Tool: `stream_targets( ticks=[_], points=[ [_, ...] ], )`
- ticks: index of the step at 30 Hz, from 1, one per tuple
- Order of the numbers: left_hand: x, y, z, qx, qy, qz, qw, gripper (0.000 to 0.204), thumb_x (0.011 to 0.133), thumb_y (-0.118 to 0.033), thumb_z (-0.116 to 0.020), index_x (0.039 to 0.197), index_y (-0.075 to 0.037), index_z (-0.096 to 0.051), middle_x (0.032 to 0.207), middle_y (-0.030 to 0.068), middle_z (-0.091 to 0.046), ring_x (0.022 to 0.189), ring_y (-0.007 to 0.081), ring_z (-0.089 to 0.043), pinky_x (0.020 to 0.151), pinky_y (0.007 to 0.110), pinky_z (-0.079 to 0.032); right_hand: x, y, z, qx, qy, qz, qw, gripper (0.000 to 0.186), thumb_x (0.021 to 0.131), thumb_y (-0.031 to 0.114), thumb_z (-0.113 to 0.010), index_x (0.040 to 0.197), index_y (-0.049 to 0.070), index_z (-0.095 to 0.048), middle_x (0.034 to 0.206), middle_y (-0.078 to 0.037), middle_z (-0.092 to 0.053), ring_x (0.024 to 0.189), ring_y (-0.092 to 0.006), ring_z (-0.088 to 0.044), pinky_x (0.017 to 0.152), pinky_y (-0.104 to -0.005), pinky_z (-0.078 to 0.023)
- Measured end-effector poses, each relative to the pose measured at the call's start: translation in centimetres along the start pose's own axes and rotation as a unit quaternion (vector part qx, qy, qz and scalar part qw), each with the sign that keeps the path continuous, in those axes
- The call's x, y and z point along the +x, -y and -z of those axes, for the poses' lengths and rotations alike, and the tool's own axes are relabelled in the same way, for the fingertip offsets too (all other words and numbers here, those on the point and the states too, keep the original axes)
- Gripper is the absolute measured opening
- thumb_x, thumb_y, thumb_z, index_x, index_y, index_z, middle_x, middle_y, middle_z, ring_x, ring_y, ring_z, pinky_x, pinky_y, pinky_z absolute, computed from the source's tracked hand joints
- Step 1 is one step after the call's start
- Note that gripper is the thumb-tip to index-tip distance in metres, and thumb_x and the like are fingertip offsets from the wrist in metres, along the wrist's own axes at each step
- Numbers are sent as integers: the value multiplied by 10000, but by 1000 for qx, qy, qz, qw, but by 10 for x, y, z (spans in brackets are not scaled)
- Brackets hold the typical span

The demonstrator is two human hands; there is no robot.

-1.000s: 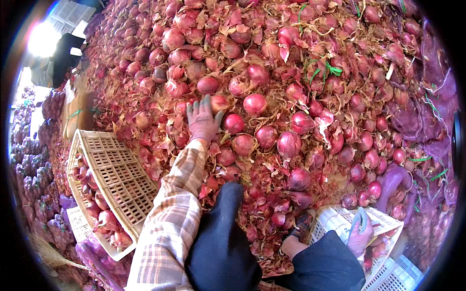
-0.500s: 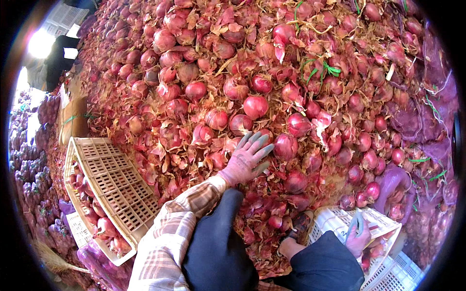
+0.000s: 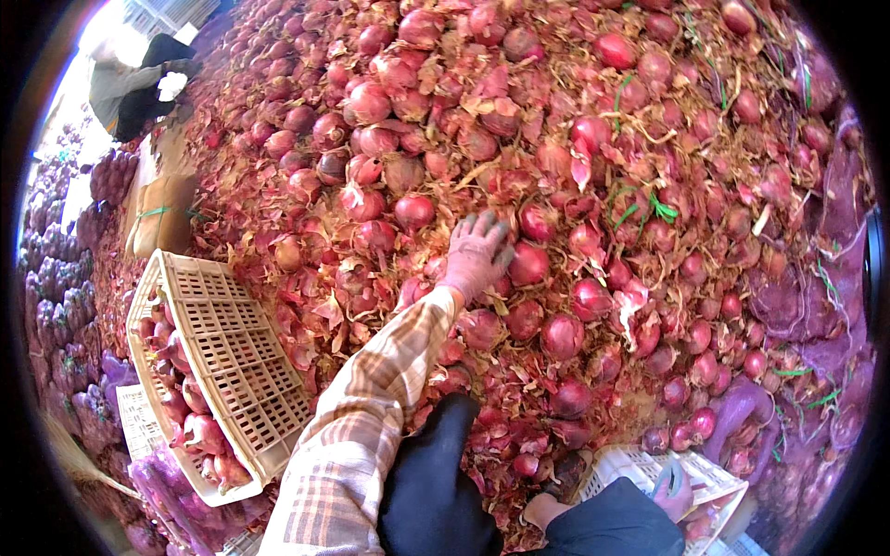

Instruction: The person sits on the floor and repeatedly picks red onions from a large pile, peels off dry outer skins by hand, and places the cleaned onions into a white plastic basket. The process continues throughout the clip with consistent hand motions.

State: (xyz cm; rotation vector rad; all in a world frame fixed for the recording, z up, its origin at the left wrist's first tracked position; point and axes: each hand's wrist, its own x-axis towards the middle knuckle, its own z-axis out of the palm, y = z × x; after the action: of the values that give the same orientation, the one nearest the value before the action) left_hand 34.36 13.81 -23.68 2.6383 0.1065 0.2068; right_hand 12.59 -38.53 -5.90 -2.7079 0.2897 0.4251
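Observation:
My left hand [image 3: 477, 255], in a pink glove with grey-green fingertips, reaches forward over a wide heap of red onions and loose dry skins. Its fingers are a little apart and rest over the onions, palm down, with nothing seen gripped. Just right of the fingertips lies a round red onion [image 3: 529, 264]. At the lower right my right hand [image 3: 675, 500], gloved alike, is at a white plastic crate [image 3: 607, 461] that has onions inside. A curved grey shape stands out at its fingers; whether it is a fingertip or a tool I cannot tell.
A cream slatted crate [image 3: 246, 347] stands tilted on the left, with onions inside. Purple mesh bags [image 3: 811, 315] line the right. Beyond the left crate lies a brown bundle [image 3: 165, 211]. Another person [image 3: 139, 88] is at the far left. Part of a broom [image 3: 83, 459] shows at lower left.
My left hand has moved farther forward over the heap, and its spread fingers have drawn closer together. The view has shifted slightly; my right hand remains by its crate.

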Motion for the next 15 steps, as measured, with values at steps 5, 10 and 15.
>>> stream_targets(
  ticks=[5, 10, 15],
  points=[
    [3, 33, 51, 107, 60, -82, 989, 398, 814, -369, -682, 1138, -140, -646, 1214, 122, -546, 1217, 349, -479, 1093, 506, -331, -5, 35, 4, 0, -43, 11, 999, 404, 883, 165, -609, 1235, -31, -583, 1141, -193, -644, 1065, -301, -622, 963, -392, -462],
    [75, 104, 101, 203, -206, 23, 957, 696, 788, -418, -711, 1352, -90, -467, 1410, 173, -424, 1355, 381, -349, 1145, 516, -248, -1, 46, -1, -58, -57, -14, 997, 404, 880, 161, -611, 1236, -27, -583, 1141, -195, -640, 1066, -308, -617, 961, -399, -459],
    [157, 185, 148, 96, -243, 123, 957, 895, 753, -395, -742, 1491, -147, -303, 1556, 182, -244, 1423, 429, -224, 1154, 497, -260, 1, 48, -2, -103, -64, -33, 992, 405, 876, 157, -613, 1238, -23, -583, 1141, -197, -637, 1067, -316, -611, 960, -405, -456]
  ],
)
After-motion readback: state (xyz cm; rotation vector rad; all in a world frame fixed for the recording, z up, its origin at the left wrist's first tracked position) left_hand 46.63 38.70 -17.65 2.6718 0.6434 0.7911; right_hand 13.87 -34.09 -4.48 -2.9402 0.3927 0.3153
